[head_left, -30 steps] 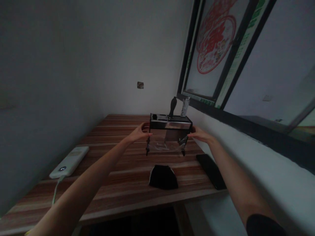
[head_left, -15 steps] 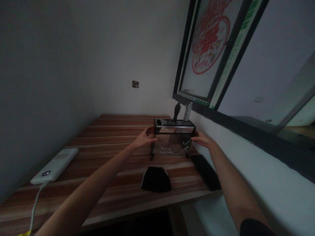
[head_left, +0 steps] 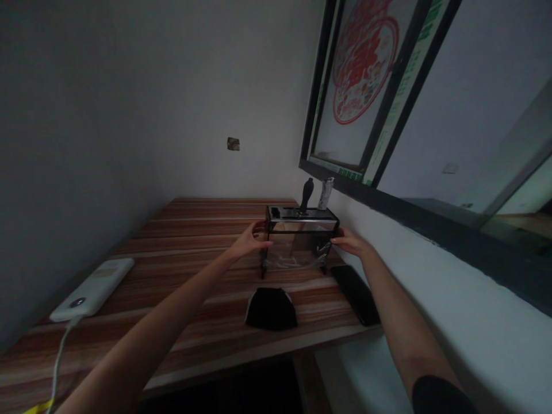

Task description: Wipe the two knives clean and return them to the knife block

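A knife holder (head_left: 303,215) with a dark metal-edged top and see-through sides stands upright on the table. My left hand (head_left: 249,242) grips its left end, thumb along the front and fingers behind, partly hidden. At the opposite end, my right hand (head_left: 351,241) holds it the same way. A black knife handle (head_left: 307,194) sticks up from the slotted top. Beside it rises a second handle (head_left: 326,193) that looks wrapped in clear plastic. Clear wrap seems to hang around the holder's lower part.
A black folded cloth item, perhaps a mask (head_left: 271,309), lies in front of the holder. A black phone (head_left: 356,294) is by the right wall. A white power bank (head_left: 92,290) with a cable sits on the left of the wood-grain table (head_left: 194,230). A window frame (head_left: 366,192) is at right.
The whole view has shifted slightly, as the head moved. Both hands keep their hold on the knife holder, which stays in about the same place on the table.
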`<state>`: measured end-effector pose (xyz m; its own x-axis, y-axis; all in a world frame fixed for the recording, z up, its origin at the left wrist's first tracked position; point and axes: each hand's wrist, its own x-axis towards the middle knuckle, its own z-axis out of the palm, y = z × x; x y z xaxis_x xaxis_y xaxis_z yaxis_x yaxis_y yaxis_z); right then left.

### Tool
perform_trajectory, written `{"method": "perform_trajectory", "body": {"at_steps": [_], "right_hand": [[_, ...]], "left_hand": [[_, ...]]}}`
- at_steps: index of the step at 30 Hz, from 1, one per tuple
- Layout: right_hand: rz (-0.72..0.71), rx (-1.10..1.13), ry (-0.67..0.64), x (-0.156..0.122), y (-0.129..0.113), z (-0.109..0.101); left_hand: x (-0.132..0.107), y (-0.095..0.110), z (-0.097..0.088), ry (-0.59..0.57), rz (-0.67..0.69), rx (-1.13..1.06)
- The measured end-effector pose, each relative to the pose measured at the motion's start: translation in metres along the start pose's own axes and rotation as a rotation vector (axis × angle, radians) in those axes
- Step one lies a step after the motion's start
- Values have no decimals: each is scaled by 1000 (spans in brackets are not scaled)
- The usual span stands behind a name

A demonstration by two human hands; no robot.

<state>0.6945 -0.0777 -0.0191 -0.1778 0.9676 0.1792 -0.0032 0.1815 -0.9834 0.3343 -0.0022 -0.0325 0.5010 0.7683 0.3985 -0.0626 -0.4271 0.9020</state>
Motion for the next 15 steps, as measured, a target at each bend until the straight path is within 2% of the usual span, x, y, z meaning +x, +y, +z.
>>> {"method": "perform_trajectory", "body": {"at_steps": [7, 15], "right_hand": [[13, 45, 47, 2, 12, -3], [15, 92, 92, 0, 21, -1]], "left_hand": [[-4, 5, 4, -9, 17, 29], [-11, -1, 7, 27, 20, 64]]}}
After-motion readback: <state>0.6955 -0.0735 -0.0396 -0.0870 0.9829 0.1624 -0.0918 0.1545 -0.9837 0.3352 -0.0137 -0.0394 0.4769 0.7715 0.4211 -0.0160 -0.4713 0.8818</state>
